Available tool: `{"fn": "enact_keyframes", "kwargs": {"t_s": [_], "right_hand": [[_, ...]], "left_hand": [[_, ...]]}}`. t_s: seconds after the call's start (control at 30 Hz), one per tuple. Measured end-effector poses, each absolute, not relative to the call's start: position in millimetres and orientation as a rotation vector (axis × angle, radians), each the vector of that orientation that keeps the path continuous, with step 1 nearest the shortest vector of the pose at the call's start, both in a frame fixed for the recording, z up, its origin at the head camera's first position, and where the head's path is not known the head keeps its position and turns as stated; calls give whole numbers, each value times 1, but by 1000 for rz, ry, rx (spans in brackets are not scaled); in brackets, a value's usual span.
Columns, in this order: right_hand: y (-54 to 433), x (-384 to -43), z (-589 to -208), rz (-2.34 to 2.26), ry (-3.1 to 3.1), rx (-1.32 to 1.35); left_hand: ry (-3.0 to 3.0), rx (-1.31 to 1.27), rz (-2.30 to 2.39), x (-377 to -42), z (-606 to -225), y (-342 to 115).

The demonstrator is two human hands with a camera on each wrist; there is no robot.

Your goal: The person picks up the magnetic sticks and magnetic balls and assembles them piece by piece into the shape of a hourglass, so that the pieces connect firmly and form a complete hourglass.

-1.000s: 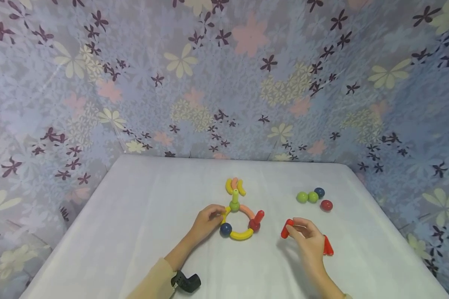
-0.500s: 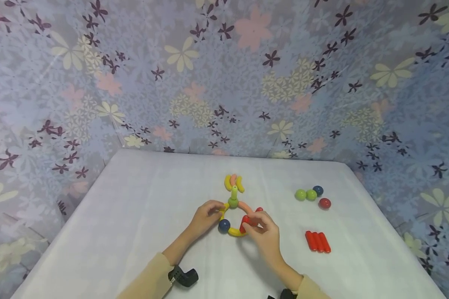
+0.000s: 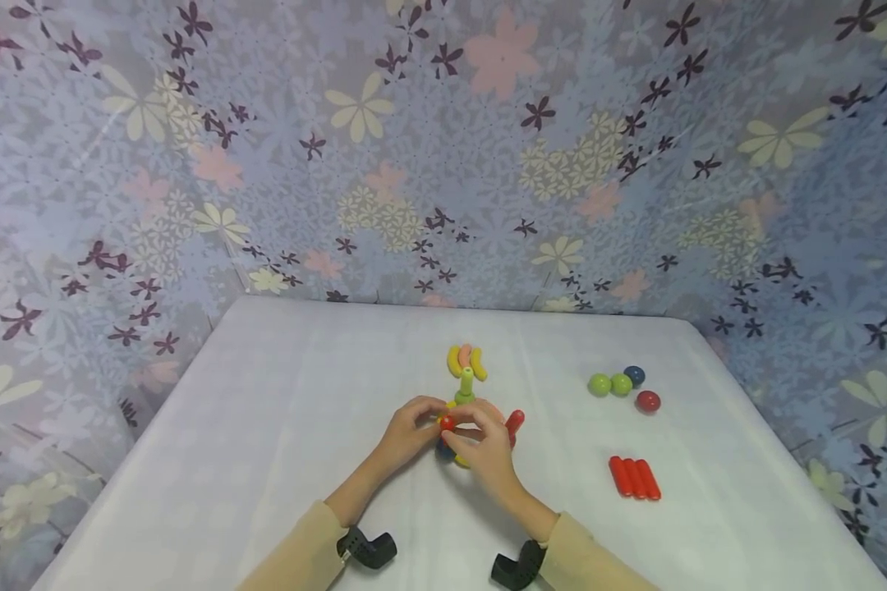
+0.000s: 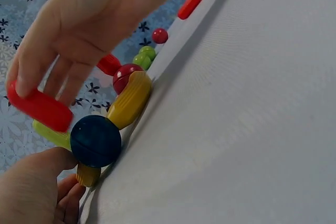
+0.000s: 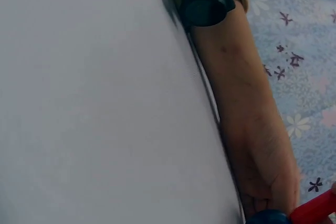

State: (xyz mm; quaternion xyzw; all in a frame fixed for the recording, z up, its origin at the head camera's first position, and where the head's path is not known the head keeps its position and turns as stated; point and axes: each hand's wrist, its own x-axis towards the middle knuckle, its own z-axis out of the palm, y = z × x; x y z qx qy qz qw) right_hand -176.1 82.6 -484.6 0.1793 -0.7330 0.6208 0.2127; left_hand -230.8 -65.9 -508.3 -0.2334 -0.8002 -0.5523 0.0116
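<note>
My right hand (image 3: 490,450) pinches a short red rod (image 4: 41,109) by its upper end, just above a dark blue ball (image 4: 95,141). In the left wrist view the rod slants close over that ball. My left hand (image 3: 405,432) pinches a curved yellow piece (image 4: 88,175) joined to the ball. These belong to a ring of curved pieces and balls lying on the table. A second yellow piece (image 4: 129,100) runs from the blue ball to a red ball (image 4: 126,75). A green rod (image 3: 466,378) and another red rod (image 3: 516,421) stick up from the ring, which my hands partly hide.
Three red rods (image 3: 635,478) lie side by side at the right of the white-covered table (image 3: 288,369). Behind them are two green balls (image 3: 600,384), a blue ball (image 3: 635,376) and a red ball (image 3: 648,401). Three small curved pieces (image 3: 477,364) lie beyond the ring.
My right hand has carried the red rod leftward from the right side of the table to over the blue ball. My left hand has stayed at the ring.
</note>
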Motion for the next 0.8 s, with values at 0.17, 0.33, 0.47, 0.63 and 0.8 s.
{"fn": "enact_keyframes", "kwargs": {"t_s": [0.17, 0.33, 0.47, 0.63, 0.8], "right_hand": [[81, -168, -471, 1679, -2122, 523], [84, -162, -454, 1678, -2161, 485], [91, -160, -445, 1653, -2131, 467], [103, -157, -436, 1640, -2113, 426], [119, -157, -429, 1633, -2095, 352]], "left_hand": [[-2505, -734, -1720, -238, -519, -68], [-2469, -750, -1751, -240, -522, -69], [-2499, -727, -1738, -241, -522, -67], [-2554, -701, -1714, -239, -520, -65], [-2578, -688, -1711, -238, -520, -66]]}}
